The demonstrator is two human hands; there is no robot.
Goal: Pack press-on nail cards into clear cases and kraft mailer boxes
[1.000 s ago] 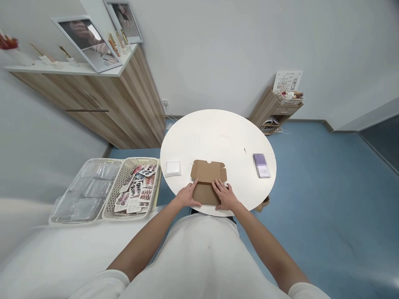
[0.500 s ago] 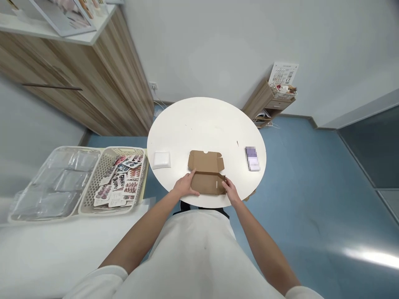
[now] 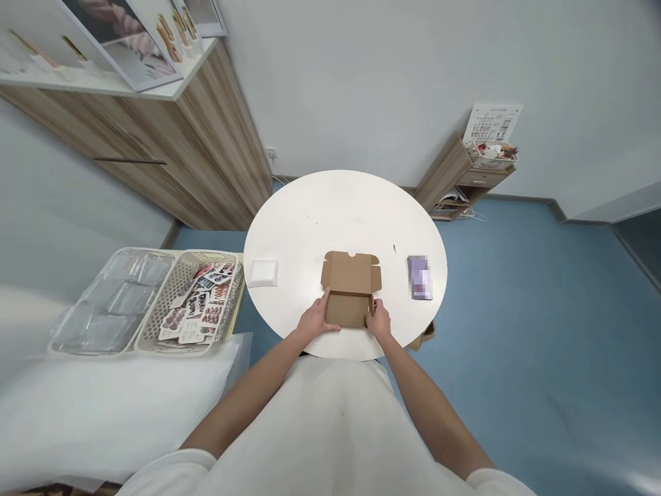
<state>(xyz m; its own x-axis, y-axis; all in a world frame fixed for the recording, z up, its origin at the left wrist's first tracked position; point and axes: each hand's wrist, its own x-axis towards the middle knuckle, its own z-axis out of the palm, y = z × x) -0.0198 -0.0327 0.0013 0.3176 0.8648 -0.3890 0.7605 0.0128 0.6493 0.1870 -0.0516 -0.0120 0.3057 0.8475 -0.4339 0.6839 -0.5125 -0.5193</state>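
A brown cardboard box [image 3: 348,310] lies near the front edge of the round white table [image 3: 341,207], its lid unfolded away from me with side flaps spread. My left hand [image 3: 315,320] rests against the box's left side, thumb stretched along the front edge and fingers apart from it. At the right side wall, my right hand [image 3: 379,319] has its fingers closed on the cardboard. A white square packet [image 3: 264,273] lies at the table's left. On the right lies a purple item [image 3: 420,277], blurred by pixels.
Left of the table, one white basket [image 3: 189,303] holds patterned cards and another [image 3: 111,303] holds clear plastic packs. A wooden cabinet [image 3: 217,138] stands behind them. A small shelf [image 3: 454,172] is at the back right. Cardboard [image 3: 424,335] shows below the table's right edge.
The box's right side wall now stands up, where it was leaning outward before. My right hand has closed in on that wall. The whole view has shifted slightly.
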